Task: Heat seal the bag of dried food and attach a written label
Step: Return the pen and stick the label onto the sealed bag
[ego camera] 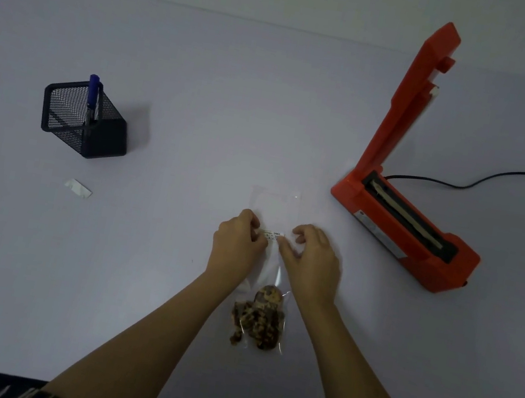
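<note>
A clear plastic bag [275, 204] lies flat on the table in front of me, its brown dried food [257, 323] gathered at the near end. A small white label [271, 235] with dark writing sits across the bag's middle. My left hand [236, 246] pinches the label's left end. My right hand [311, 259] holds its right end with the fingertips. Both hands rest on the bag.
An orange heat sealer [403, 222] stands at the right with its arm raised and a black cord [487, 177] trailing behind. A black mesh holder [85, 120] with a blue pen [92, 94] is at the left. A white paper scrap [78, 187] lies near it.
</note>
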A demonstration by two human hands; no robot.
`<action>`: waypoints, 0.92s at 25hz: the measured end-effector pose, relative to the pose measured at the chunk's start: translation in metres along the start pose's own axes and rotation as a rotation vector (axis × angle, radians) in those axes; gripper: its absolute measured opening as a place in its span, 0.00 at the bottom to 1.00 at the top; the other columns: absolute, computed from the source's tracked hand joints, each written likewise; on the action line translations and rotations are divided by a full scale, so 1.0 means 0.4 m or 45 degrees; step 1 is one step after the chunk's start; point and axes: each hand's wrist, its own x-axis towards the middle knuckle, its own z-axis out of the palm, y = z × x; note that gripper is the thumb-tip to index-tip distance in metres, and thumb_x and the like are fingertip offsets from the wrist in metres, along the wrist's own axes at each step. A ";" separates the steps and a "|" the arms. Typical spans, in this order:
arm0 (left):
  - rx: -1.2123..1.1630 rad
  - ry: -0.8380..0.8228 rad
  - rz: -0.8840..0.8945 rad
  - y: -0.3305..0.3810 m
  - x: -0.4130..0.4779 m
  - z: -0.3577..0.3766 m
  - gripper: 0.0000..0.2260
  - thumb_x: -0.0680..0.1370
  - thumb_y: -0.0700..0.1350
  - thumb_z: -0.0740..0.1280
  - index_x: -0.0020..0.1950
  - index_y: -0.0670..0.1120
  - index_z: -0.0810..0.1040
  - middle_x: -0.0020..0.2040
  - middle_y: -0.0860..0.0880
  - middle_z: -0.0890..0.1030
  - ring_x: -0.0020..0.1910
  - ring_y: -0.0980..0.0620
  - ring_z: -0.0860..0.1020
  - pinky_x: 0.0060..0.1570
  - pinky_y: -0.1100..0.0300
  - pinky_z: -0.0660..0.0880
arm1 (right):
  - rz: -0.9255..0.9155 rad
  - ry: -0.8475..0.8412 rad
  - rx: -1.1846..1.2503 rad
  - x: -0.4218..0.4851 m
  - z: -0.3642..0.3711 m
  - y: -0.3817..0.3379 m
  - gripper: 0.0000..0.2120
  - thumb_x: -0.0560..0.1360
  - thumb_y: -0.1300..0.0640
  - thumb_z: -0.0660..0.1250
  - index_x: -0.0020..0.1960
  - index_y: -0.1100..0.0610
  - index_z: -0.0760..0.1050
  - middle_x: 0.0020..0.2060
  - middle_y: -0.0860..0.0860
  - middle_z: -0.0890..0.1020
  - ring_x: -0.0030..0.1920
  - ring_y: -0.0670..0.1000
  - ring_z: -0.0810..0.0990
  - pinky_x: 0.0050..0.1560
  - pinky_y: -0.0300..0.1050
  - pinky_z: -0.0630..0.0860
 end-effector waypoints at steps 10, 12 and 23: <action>0.456 0.068 0.932 -0.136 -0.006 0.012 0.15 0.75 0.43 0.62 0.61 0.41 0.76 0.48 0.41 0.78 0.42 0.45 0.75 0.41 0.57 0.74 | -0.465 0.115 -0.276 -0.010 0.004 0.059 0.16 0.73 0.45 0.62 0.55 0.52 0.77 0.49 0.46 0.82 0.46 0.50 0.77 0.39 0.39 0.74; 0.565 0.097 1.009 -0.150 -0.001 0.012 0.15 0.74 0.43 0.63 0.61 0.42 0.76 0.49 0.41 0.79 0.42 0.45 0.75 0.40 0.55 0.75 | -0.494 0.117 -0.280 -0.010 0.012 0.068 0.16 0.74 0.45 0.62 0.58 0.51 0.76 0.51 0.46 0.82 0.46 0.50 0.76 0.39 0.40 0.75; 0.769 0.151 0.846 -0.146 0.005 -0.002 0.18 0.75 0.54 0.59 0.63 0.52 0.75 0.52 0.48 0.78 0.44 0.47 0.77 0.40 0.55 0.69 | -0.615 0.091 -0.417 0.000 0.024 0.089 0.15 0.76 0.48 0.61 0.61 0.48 0.76 0.52 0.49 0.80 0.45 0.50 0.74 0.36 0.42 0.75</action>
